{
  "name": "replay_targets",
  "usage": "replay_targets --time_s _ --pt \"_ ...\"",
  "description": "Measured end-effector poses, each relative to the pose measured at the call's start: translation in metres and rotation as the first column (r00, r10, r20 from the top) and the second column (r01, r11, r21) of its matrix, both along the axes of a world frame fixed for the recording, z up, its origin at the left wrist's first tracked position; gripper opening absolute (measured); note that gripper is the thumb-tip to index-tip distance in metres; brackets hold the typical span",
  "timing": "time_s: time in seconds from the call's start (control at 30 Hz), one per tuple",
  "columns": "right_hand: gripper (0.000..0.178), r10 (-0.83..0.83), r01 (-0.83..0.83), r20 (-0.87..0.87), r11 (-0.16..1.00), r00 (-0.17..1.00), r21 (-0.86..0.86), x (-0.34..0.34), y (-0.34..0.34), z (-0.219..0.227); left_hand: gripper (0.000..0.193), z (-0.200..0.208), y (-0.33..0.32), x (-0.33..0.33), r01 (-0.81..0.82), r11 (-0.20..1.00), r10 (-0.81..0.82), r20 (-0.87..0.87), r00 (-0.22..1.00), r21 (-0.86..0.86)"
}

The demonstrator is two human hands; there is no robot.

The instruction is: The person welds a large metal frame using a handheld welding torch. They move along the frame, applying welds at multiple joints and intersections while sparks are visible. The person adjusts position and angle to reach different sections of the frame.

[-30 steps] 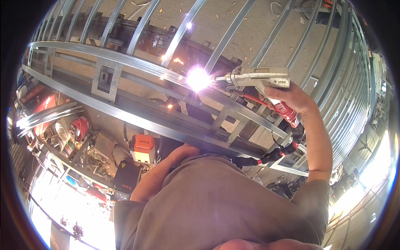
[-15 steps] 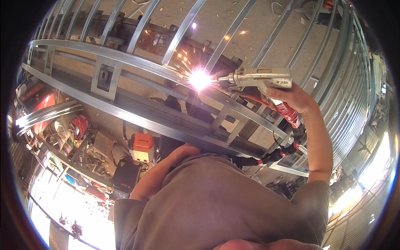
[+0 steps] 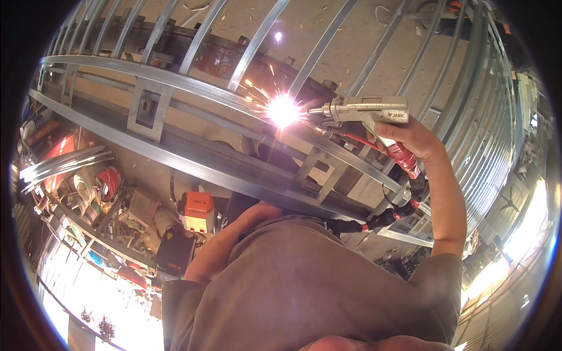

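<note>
My right hand (image 3: pixel 413 140) is wrapped round the grip of a pale metal welding gun (image 3: pixel 369 110). The gun lies almost level, its nozzle pointing left at a glaring white arc (image 3: pixel 283 111) on the rail of a steel frame (image 3: pixel 175 82). Orange sparks fly up and left from the arc, and its glare hides the spot being welded. Red wrapping covers the handle's lower end, where a black cable (image 3: pixel 386 217) with red bands runs back towards my waist. My left hand (image 3: pixel 266 210) rests by my waist at the near rail; its fingers are hidden.
Parallel steel bars (image 3: pixel 260 44) run away from the rail across the far side. An orange-topped box (image 3: pixel 198 210) and a black case (image 3: pixel 175 251) stand at the left, among cluttered tools and scrap. A bundle of metal strips (image 3: pixel 67 167) lies farther left.
The arc still burns at nearly the same place, with the spark spray changed in shape. The welding gun and both my hands have hardly moved.
</note>
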State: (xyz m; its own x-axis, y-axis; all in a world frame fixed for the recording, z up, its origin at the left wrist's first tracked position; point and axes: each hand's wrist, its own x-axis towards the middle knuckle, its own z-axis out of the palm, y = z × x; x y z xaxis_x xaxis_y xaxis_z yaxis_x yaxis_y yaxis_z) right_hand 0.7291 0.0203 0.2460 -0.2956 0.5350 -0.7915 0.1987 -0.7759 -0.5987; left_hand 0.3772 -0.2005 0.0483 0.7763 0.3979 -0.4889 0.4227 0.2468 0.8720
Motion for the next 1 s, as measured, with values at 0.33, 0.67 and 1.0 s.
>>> replay_targets --time_s 0.33,0.67,1.0 --pt "0.050 -0.193 0.181 0.096 0.976 0.977 0.117 0.025 -0.043 0.022 0.067 -0.042 -0.046 -0.019 0.240 0.892 -0.209 -0.121 0.970 0.382" --pt "0.031 -0.157 0.153 0.131 0.987 0.979 0.043 0.053 -0.086 0.030 0.045 -0.020 -0.084 0.004 0.385 0.899 -0.361 -0.144 0.921 0.208" --pt "0.035 0.036 -0.035 -0.011 0.998 0.999 0.060 0.087 -0.068 -0.008 0.051 -0.025 -0.126 0.073 0.292 0.934 -0.243 -0.233 0.942 0.206"
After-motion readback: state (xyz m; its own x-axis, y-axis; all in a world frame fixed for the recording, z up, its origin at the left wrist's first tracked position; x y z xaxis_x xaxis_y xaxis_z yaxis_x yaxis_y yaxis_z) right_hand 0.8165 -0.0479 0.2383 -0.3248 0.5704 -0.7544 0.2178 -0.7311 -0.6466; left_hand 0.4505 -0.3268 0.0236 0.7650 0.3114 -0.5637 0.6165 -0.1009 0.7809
